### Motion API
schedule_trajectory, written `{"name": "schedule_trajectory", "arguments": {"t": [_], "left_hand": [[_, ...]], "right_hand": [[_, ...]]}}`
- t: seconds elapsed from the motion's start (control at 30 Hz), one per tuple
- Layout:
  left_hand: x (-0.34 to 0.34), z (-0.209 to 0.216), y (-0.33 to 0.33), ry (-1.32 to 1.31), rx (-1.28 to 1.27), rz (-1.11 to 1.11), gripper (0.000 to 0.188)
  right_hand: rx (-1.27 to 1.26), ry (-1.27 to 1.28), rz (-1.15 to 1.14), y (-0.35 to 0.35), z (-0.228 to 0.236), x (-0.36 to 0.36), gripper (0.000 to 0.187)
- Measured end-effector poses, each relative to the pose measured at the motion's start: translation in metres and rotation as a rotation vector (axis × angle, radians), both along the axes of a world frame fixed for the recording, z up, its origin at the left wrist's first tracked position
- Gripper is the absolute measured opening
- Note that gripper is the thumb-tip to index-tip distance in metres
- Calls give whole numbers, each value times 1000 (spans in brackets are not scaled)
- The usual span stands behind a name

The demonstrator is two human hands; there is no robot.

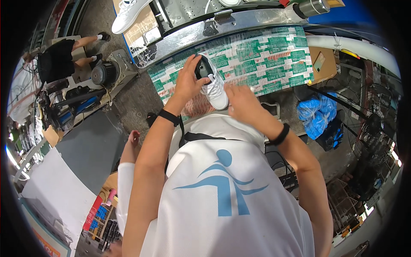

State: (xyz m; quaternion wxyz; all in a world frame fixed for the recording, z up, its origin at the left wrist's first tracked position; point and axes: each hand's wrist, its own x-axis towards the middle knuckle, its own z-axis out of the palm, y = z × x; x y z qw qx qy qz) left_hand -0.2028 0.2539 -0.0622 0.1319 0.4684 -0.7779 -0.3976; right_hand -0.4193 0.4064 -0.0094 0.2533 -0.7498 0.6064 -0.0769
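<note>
A white lace-up sneaker [218,95] with a dark inside lies in front of me, its toe pointing toward my body. My left hand [187,80] is closed around its heel end, the thumb over the opening and the fingers along the collar. Beside the laces and toe is my right hand [246,106], its fingers curled in close to the shoe's right side. Anything between those fingertips is too small or hidden to make out. Beneath the shoe is a work surface [265,60] covered in green-and-white printed tape.
A metal-edged conveyor [192,39] runs along the far side, with another white sneaker [128,16] at its left end. A motor [105,73] stands left. Blue plastic bags [317,112] sit at the right. One person's hand [134,137] shows left of my arm; another person [58,62] is farther off.
</note>
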Motion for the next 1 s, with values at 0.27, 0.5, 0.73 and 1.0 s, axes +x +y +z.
{"name": "schedule_trajectory", "arguments": {"t": [0.27,0.5,0.73,1.0], "left_hand": [[21,-33,18,32,555,67,89],[-126,-26,-25,157,70,-204,92],[-109,-53,-35,-22,267,-359,54],[-31,-17,-4,76,63,150,42]], "right_hand": [[299,-251,-107,9,45,-7,65],[296,-290,-256,21,37,-10,67],[132,-187,-60,26,-4,-17,72],[61,-42,157,-17,1,-10,64]]}}
